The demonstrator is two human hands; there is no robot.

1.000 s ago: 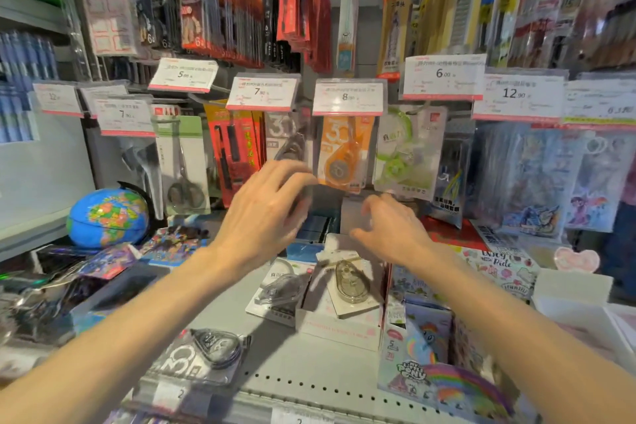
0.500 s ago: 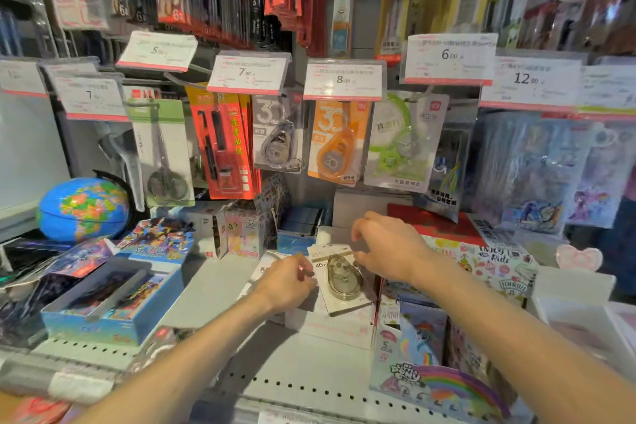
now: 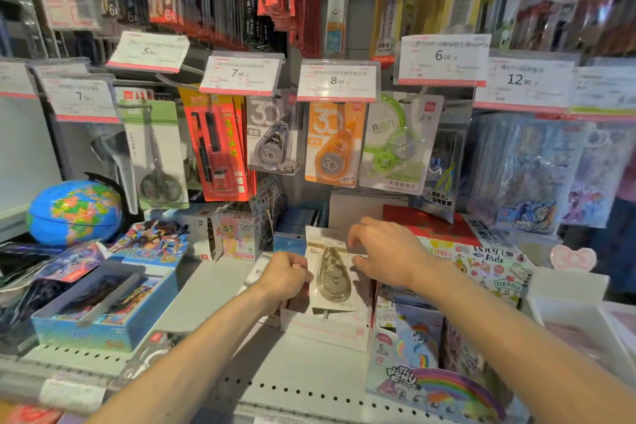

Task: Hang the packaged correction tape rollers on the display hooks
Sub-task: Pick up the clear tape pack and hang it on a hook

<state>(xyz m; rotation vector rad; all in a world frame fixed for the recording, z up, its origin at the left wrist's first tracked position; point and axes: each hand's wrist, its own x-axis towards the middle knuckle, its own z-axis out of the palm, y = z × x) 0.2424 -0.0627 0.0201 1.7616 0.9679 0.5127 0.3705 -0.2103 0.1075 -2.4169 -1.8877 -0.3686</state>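
Fingers (image 3: 358, 240) of right hand (image 3: 385, 253) pinching top right edge of correction tape pack (image 3: 332, 273); left hand (image 3: 284, 275) curled on its left edge. Pack upright in white box (image 3: 323, 329) on shelf (image 3: 303, 375), below orange hanging pack (image 3: 332, 144).

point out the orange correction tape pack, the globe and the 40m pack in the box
orange correction tape pack (image 3: 332, 143): head view, card middle
globe (image 3: 74, 211): head view, sphere centre
40m pack (image 3: 334, 273): head view, clear roller
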